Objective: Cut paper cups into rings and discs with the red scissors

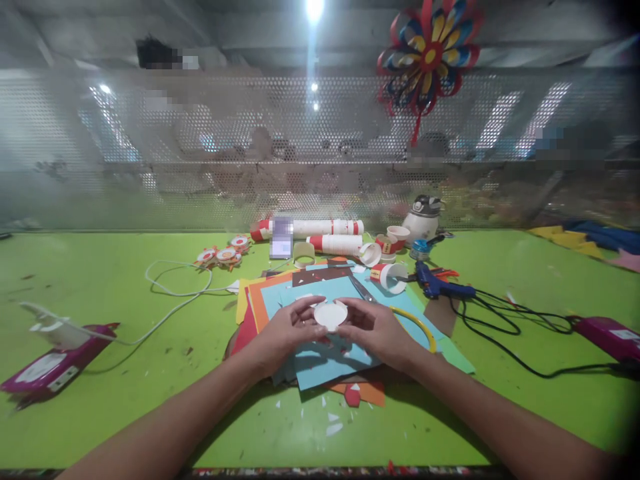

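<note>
Forearms angle in from seven and five o'clock; the left hand and right hand curl inward, fingertips gripping a white disc between them, above blue paper. Its face points upward; round, it looks widest from nine to three. Farther, toward two, lies a blue glue gun.

Far overhead, a glaring white lamp sends a streak down my view. My left hand and right hand shade the blue paper. The perforated screen blurs in haze, the bench smears at its sides, and my right edge is dark.
</note>
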Tool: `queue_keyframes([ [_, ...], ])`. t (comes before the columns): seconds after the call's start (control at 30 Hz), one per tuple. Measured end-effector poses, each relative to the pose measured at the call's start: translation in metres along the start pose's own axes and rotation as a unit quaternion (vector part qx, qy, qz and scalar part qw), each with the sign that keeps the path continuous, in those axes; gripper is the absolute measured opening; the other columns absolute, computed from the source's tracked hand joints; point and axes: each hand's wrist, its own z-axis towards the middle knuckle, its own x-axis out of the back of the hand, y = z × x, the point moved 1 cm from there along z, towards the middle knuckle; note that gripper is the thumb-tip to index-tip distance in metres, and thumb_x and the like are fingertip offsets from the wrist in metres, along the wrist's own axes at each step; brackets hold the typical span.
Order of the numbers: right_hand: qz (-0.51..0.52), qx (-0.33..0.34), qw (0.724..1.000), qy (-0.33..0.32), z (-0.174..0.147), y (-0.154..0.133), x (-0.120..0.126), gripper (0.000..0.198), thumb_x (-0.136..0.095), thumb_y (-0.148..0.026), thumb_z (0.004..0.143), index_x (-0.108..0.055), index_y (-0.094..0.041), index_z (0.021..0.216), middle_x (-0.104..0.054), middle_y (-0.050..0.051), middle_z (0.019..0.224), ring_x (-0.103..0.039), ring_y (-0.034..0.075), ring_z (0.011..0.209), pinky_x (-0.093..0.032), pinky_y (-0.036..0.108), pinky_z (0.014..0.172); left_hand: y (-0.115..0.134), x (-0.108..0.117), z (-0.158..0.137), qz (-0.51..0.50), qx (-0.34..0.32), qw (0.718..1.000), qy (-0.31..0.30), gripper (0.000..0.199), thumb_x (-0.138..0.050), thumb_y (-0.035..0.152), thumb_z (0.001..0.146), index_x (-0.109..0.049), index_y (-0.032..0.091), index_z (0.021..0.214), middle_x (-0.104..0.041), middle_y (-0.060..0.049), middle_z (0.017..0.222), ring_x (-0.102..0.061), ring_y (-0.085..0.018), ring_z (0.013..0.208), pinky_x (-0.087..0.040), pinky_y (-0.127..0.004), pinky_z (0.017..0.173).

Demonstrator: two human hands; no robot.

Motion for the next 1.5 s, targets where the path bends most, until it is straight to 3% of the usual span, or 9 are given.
queue_keyframes([
  [0.1,0.001,0.007,1.0,0.005,-0.002,-0.004,0.002,0.05,-0.073,-0.033,0.075,-0.058,-0.014,0.118,-0.063,0.002,0.081,-0.061,0.018,0.074,-0.052,0.031,0.068,-0.002,-0.001,0.001,0.08,-0.018,0.996,0.029,0.062,-0.082,0.024,0.062,-0.058,0.012,0.118,-0.065,-0.015,0.116,-0.06,-0.027,0.104,-0.051,-0.035,0.081],
  [0.3,-0.071,0.046,0.996,0.012,-0.01,-0.015,0.0,0.049,-0.071,-0.033,0.078,-0.058,-0.017,0.123,-0.067,0.003,0.088,-0.061,0.019,0.084,-0.05,0.033,0.079,-0.002,-0.002,0.001,0.14,-0.08,0.986,0.04,0.059,-0.082,0.031,0.061,-0.062,0.015,0.114,-0.062,-0.014,0.122,-0.057,-0.029,0.113,-0.044,-0.04,0.097],
  [0.5,-0.054,0.033,0.998,-0.001,-0.011,-0.019,0.0,0.06,-0.068,-0.04,0.081,-0.049,-0.019,0.133,-0.063,0.003,0.089,-0.06,0.017,0.079,-0.051,0.031,0.072,-0.003,0.0,0.001,0.174,-0.096,0.979,0.036,0.054,-0.08,0.032,0.065,-0.061,0.015,0.113,-0.061,-0.017,0.119,-0.056,-0.031,0.111,-0.046,-0.041,0.091],
  [0.6,-0.023,0.01,1.0,0.013,-0.009,-0.017,0.002,0.05,-0.059,-0.047,0.086,-0.054,-0.016,0.126,-0.063,0.003,0.083,-0.061,0.016,0.073,-0.05,0.029,0.068,-0.003,-0.002,-0.002,0.212,-0.115,0.97,0.019,0.05,-0.077,0.03,0.069,-0.059,0.016,0.114,-0.061,-0.015,0.118,-0.057,-0.028,0.108,-0.048,-0.039,0.088],
  [0.73,0.006,-0.021,1.0,0.016,-0.006,-0.014,0.001,0.047,-0.062,-0.05,0.083,-0.06,-0.015,0.114,-0.059,-0.001,0.07,-0.057,0.013,0.058,-0.049,0.027,0.058,-0.003,-0.007,-0.006,0.259,-0.124,0.958,0.002,0.045,-0.073,0.027,0.073,-0.057,0.017,0.114,-0.061,-0.013,0.115,-0.058,-0.026,0.104,-0.048,-0.036,0.088],
  [1.03,0.029,-0.069,0.997,0.004,-0.009,-0.018,0.0,0.043,-0.064,-0.047,0.081,-0.062,-0.013,0.107,-0.06,0.0,0.068,-0.054,0.01,0.053,-0.036,0.022,0.048,-0.013,-0.002,-0.003,0.272,-0.101,0.957,-0.009,0.052,-0.071,0.028,0.076,-0.05,0.015,0.122,-0.062,-0.013,0.11,-0.06,-0.024,0.096,-0.049,-0.034,0.082],
  [1.5,0.043,-0.093,0.994,0.043,-0.011,-0.02,-0.002,0.048,-0.067,-0.046,0.072,-0.062,-0.015,0.108,-0.06,-0.002,0.064,-0.055,0.012,0.052,-0.039,0.023,0.048,-0.013,-0.007,-0.006,0.269,-0.107,0.957,-0.009,0.053,-0.073,0.029,0.073,-0.053,0.018,0.121,-0.063,-0.01,0.104,-0.059,-0.021,0.089,-0.048,-0.031,0.077],
])
